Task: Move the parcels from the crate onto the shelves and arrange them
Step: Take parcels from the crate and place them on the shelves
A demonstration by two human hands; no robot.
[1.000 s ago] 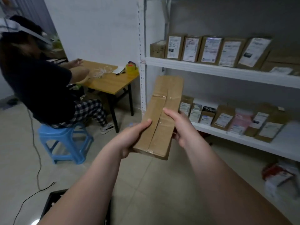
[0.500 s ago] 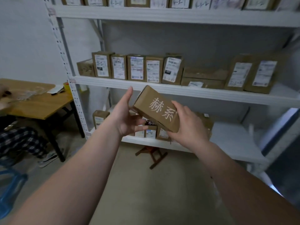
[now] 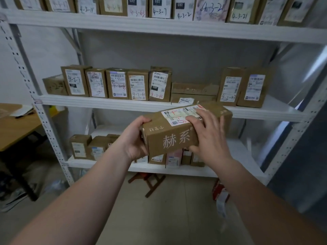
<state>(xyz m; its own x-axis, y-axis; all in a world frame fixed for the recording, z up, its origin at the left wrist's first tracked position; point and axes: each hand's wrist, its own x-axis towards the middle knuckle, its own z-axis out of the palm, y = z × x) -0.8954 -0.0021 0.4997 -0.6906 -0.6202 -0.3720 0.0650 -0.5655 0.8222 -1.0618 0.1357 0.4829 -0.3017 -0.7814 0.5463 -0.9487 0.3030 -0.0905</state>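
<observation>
we hold the parcel (image 3: pixel 184 128) clasped between left hand (image 3: pixel 135 140) and right hand (image 3: pixel 209 137), in front of the middle shelf (image 3: pixel 106 103), where pushing in carelessly could topple upright boxes (image 3: pixel 138 84).

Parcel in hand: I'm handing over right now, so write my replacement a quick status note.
Left hand grips the parcel at its left end; right hand holds its right half, fingers over the label.
Parcel is in the air before the middle shelf, apparently marked 4-1-19 in red.
Done: other parcels stand in rows on three shelves.
Left: shelve this one, probably on the lower shelf, bare at its right; crate out of view.
</observation>
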